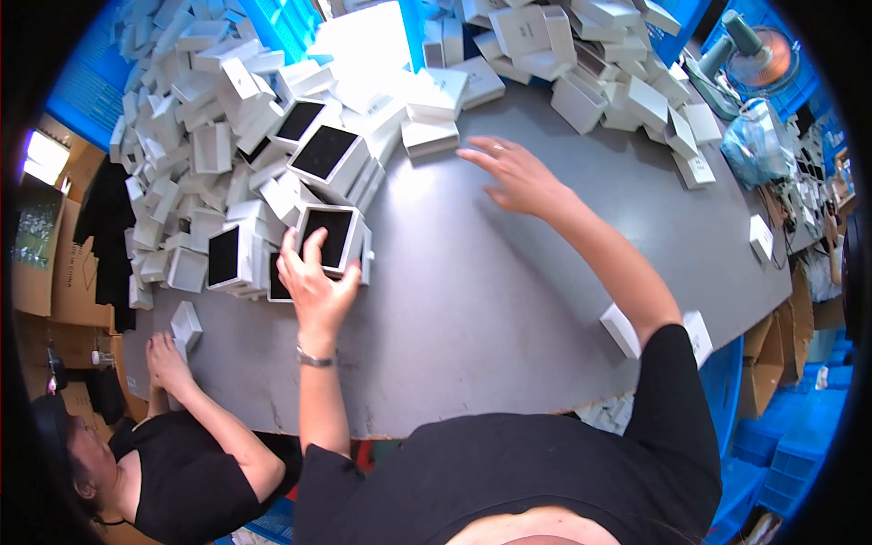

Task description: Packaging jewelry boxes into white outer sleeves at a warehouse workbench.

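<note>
Resting over the near edge of a square white cardboard box with a black inner face (334, 229), the left hand (313, 286) has fingers spread and bent, the thumb at the box's near right corner; whether they pinch the wall cannot be told. Right hand (527, 182): palm toward the table, fingers extended and apart, nothing between them; fingertips near a shallow white cardboard box (431, 138) at the edge of the heap. The black-faced box sits at the right front of that heap, with further boxes beneath and beside it. Just beyond: a stack of white boxes, its top one black-faced (327, 153). To the left, a large jumbled heap of white cardboard boxes (173, 118), several open side up; a second white heap (627, 68) lies at the far right. All rest on a smooth grey tabletop (472, 345). A loose white box (620, 331) lies beside the right arm. Left wrist bears a metal band (315, 358). At lower left, a co-worker in black (195, 472) has their hands together on the table, near a small white box (185, 322). Outer margin, upper right: an electric fan (761, 56) and a translucent bluish plastic bag (756, 143).
</note>
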The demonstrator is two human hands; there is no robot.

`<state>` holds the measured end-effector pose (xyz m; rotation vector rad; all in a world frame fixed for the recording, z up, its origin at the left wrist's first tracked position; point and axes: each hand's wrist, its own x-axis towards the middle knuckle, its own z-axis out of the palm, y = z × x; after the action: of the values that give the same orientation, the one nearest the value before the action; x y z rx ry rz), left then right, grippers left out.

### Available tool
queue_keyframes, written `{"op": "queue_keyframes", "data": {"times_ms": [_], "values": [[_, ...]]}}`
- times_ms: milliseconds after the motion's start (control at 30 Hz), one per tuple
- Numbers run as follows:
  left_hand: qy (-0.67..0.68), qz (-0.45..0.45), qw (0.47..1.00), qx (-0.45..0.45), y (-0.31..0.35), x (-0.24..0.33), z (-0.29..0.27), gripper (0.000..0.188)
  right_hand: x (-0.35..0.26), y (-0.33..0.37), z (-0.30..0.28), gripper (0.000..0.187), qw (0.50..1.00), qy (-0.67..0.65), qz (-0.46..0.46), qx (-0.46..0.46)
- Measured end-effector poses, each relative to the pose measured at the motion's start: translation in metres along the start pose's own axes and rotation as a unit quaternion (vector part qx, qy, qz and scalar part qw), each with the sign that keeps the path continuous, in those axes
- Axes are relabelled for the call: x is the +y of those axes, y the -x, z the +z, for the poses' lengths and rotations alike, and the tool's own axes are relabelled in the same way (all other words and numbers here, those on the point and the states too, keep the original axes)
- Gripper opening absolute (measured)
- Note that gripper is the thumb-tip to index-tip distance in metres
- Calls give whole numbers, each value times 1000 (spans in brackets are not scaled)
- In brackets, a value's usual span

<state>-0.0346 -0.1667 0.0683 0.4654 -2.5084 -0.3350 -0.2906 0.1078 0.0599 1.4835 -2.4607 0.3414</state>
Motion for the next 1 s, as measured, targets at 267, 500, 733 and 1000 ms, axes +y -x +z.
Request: {"op": "queue_keyframes", "data": {"times_ms": [267,500,733,1000], "values": [[144,47,987,-55,71,66,-21,76,38,-112,35,3,996,34,-80,31],[107,8,982,-157,106,77,0,87,-36,-29,-56,14,775,53,-89,-624],[105,67,977,-170,96,84,10,92,-35,48,-78,63,955,-66,157,-243],[230,184,931,-217,100,96,30,67,-130,231,-81,117,959,-77,214,-170]]}}
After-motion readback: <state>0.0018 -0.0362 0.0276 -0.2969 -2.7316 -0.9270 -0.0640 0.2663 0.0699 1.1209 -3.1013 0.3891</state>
